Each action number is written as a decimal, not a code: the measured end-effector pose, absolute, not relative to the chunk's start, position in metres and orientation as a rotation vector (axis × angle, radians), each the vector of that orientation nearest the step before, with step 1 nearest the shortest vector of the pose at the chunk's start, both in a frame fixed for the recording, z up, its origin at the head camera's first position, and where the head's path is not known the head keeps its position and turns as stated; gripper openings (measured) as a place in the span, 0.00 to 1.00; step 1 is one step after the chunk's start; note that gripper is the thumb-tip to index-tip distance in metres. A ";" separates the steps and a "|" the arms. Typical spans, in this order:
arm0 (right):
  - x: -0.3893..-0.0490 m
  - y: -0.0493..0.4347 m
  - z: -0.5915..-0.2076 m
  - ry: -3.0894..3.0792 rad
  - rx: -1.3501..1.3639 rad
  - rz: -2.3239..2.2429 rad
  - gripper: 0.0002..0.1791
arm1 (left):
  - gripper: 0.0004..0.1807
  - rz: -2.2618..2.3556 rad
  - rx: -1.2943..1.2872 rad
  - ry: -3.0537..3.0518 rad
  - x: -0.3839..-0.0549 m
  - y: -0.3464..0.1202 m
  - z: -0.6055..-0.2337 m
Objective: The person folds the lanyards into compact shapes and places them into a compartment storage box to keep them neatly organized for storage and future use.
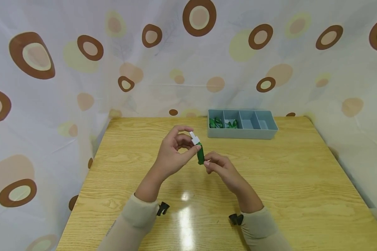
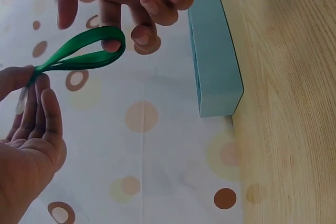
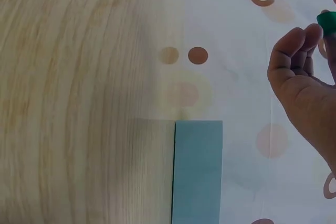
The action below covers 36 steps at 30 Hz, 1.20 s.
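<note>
My left hand (image 1: 173, 153) pinches the gathered end of a green ribbon loop (image 2: 84, 40) between thumb and fingers. A small white plastic piece (image 1: 194, 138) sticks out past that grip. The loop lies raised over the table, pointing towards my right hand (image 1: 221, 169). In the left wrist view, one finger of my right hand passes through the far bend of the loop, its thumb held apart and its other fingers loosely bent. At the edge of the right wrist view, the green ribbon (image 3: 326, 23) wraps over a finger of the right hand (image 3: 304, 85), which is partly cut off.
A blue-grey tray (image 1: 242, 133) with a row of compartments stands at the table's back edge. Green ribbon pieces (image 1: 215, 122) fill its leftmost compartment, with more in the second. A patterned curtain (image 1: 163, 97) hangs behind and beside the wooden table (image 1: 128, 139).
</note>
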State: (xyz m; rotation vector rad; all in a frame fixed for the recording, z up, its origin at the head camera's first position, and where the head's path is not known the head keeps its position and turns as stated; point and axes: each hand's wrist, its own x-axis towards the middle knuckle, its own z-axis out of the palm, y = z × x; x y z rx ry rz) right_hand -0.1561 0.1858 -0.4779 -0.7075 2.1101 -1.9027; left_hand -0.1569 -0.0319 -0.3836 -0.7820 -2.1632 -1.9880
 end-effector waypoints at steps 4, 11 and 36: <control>-0.156 0.184 -0.479 1.993 -0.656 -1.988 0.19 | 0.23 -1.994 -0.784 -2.147 -0.156 -0.032 -0.384; -0.156 0.179 -0.478 1.843 -0.504 -2.178 0.21 | 0.23 -1.996 -0.784 -2.091 -0.156 -0.032 -0.384; -0.161 0.178 -0.474 1.906 -0.265 -2.162 0.11 | 0.23 -1.949 -0.966 -2.245 -0.144 -0.029 -0.386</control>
